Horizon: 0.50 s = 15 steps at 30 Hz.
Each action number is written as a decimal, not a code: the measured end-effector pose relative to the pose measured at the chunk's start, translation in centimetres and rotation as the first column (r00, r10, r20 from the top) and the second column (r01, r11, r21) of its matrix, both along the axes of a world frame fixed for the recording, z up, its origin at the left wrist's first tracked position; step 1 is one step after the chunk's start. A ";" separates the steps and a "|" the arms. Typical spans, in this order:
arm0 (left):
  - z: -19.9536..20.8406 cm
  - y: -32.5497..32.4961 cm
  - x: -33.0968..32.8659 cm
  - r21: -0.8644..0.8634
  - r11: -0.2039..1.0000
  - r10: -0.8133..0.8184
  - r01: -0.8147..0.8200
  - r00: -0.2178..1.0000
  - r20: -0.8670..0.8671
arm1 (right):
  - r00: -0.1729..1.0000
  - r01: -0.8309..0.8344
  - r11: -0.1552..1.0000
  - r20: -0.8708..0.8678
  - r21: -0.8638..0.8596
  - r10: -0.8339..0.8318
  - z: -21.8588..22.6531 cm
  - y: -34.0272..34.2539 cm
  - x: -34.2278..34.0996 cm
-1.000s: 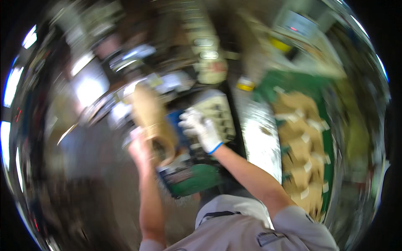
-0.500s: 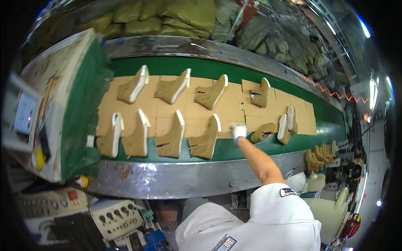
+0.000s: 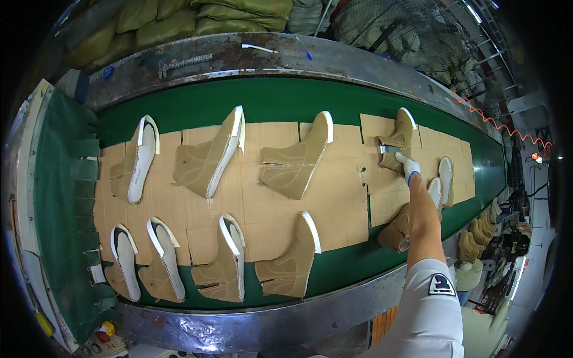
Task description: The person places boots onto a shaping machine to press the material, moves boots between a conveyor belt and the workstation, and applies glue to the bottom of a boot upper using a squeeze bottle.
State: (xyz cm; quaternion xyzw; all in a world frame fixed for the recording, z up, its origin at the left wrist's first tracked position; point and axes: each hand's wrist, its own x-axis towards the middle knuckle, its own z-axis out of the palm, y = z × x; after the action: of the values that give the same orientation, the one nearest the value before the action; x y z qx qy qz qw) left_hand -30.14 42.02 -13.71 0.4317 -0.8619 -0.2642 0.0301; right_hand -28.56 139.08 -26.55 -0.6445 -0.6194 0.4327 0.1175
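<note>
My right hand (image 3: 408, 164), in a white glove, reaches far over the belt and closes on the shaft of a tan ankle boot (image 3: 401, 136) with a white sole edge. That boot lies on its side on a cardboard sheet (image 3: 334, 197), toe pointing away. Closer to me, a tan boot (image 3: 394, 232) lies partly behind my forearm. Beside it, a pair of boots with pale soles (image 3: 445, 173) is turned sole outward. Several more boots lie in two rows to the left, among them a far-row boot (image 3: 298, 158) and a near-row boot (image 3: 289, 262). My left hand is out of view.
Under the cardboard runs a green conveyor belt (image 3: 239, 98) between metal rails, the near rail (image 3: 250, 331) closest to me. A green-curtained housing (image 3: 59, 197) stands at the left end. More boots (image 3: 474, 238) stand beyond the near rail. Filled sacks (image 3: 167, 30) and a fan are behind.
My right hand has moved from beside the near row to the far boot and taken hold of it. The view has shifted, so the boots appear larger and lower.
</note>
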 end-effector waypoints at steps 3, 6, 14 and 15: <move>1.2 -2.8 1.5 -0.043 0.997 0.063 -0.063 0.998 0.001 | 0.983 0.129 0.974 -0.105 -0.185 -0.150 1.2 -4.4 -3.9; 4.9 -8.8 5.1 -0.088 0.982 0.160 -0.164 0.986 -0.054 | 0.722 -0.074 0.872 -0.629 -0.484 -0.288 2.5 -11.1 -3.9; 22.2 -36.6 30.8 -0.211 0.909 0.290 -0.359 0.910 -0.297 | 0.497 -0.595 0.462 -0.753 -0.658 -0.432 15.6 -50.5 -5.5; 20.4 -36.3 30.3 0.067 0.864 0.470 -0.499 0.750 -0.466 | 0.519 -0.655 0.405 -0.769 -0.638 -0.372 17.5 -54.9 -5.6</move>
State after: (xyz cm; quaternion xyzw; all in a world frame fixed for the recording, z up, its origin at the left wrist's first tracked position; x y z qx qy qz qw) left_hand 0.17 5.67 6.66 0.5624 -0.6948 -0.3165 0.3174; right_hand -34.13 84.16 -9.03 -0.2348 -0.2042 0.9503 -0.0123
